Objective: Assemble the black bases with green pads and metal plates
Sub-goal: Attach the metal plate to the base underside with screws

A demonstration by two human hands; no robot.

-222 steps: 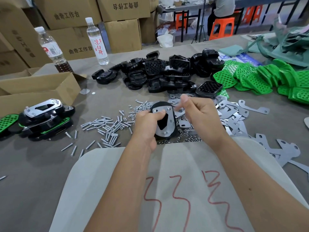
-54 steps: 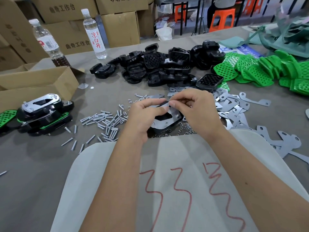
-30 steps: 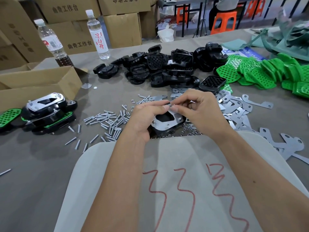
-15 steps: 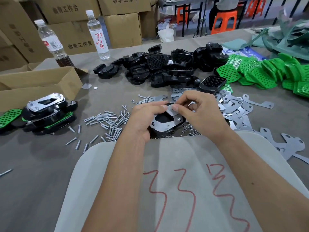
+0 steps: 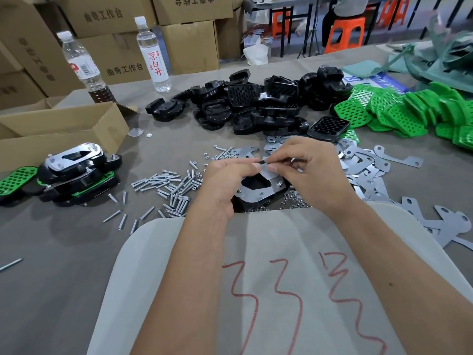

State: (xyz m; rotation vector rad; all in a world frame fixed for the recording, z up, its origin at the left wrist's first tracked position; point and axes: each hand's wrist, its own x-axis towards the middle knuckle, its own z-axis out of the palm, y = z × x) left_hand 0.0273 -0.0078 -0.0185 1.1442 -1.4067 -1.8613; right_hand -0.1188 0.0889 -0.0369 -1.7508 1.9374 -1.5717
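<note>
Both my hands pinch one half-built black base with a metal plate on top, at the near middle of the grey table.

My left hand (image 5: 225, 179) and right hand (image 5: 311, 172) meet fingertip to fingertip, pinched on the far edge of the metal plate (image 5: 258, 190), which lies on the black base (image 5: 243, 204). To my left an open cardboard box (image 5: 64, 129) shows nothing inside that I can make out; finished assemblies (image 5: 74, 175) sit in front of it. Two plastic bottles (image 5: 153, 55) stand behind: one clear, with red characters 凉白开, the other holding a little brown liquid. The stacked cartons (image 5: 189, 44) read 曲奇工作台. Loose bases (image 5: 256, 106), green pads (image 5: 409, 111), plates (image 5: 368, 170) and screws (image 5: 169, 190) lie around.
</note>
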